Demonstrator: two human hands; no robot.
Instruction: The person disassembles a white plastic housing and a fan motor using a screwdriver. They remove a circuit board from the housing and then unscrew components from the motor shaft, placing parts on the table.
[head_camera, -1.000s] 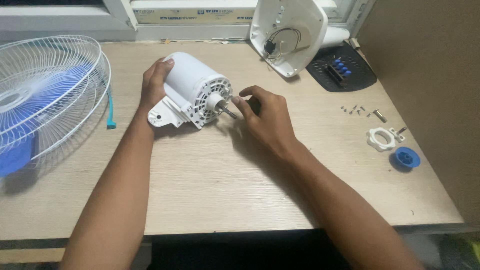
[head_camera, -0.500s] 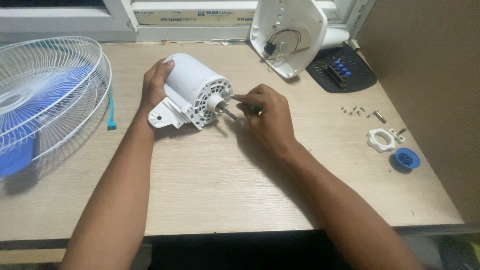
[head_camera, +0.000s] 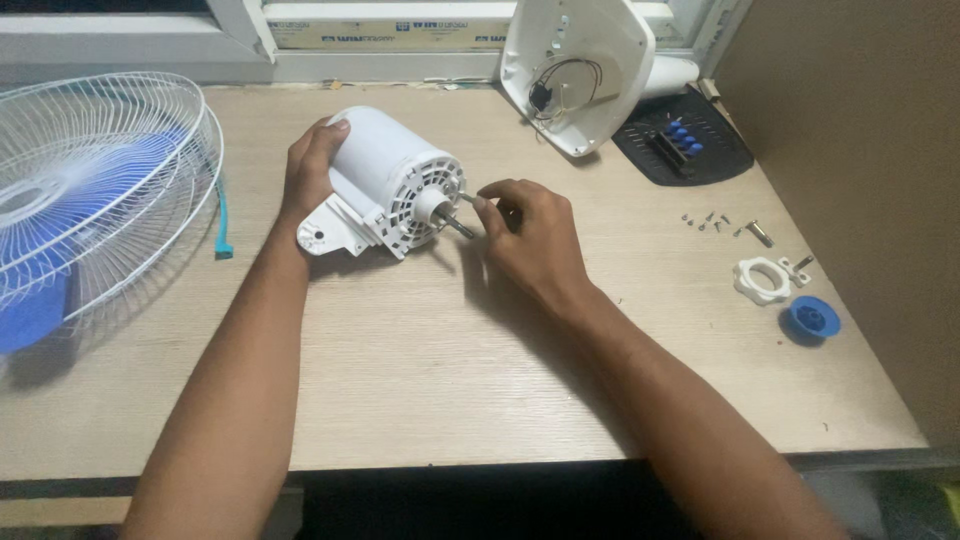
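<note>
**Both hands on white fan motor, mid-desk**

Currently gripping the white fan motor housing with the left hand, fingers wrapped over its rear end, thumb side hidden behind the casing. Lying on its side on the wooden desk, toward the back middle, vented face turned right. Sticking out of that face: the metal shaft, pointing right and slightly toward the camera. Pinching a small thin metal piece between thumb and fingers of the right hand, just right of the motor face and just above the shaft; cannot tell whether touching the shaft. Remaining fingers curled in.

Resting left of the motor, well apart: white wire fan guard with blue blade showing beneath it. Lying between guard and motor: a teal strip. Leaning behind and to the right of the motor: white rear cover with black wires inside. Sitting just right of that cover: black switch panel with blue buttons. Scattered far right of the motor: small screws, white plastic ring nut, blue cap just beside it.
</note>
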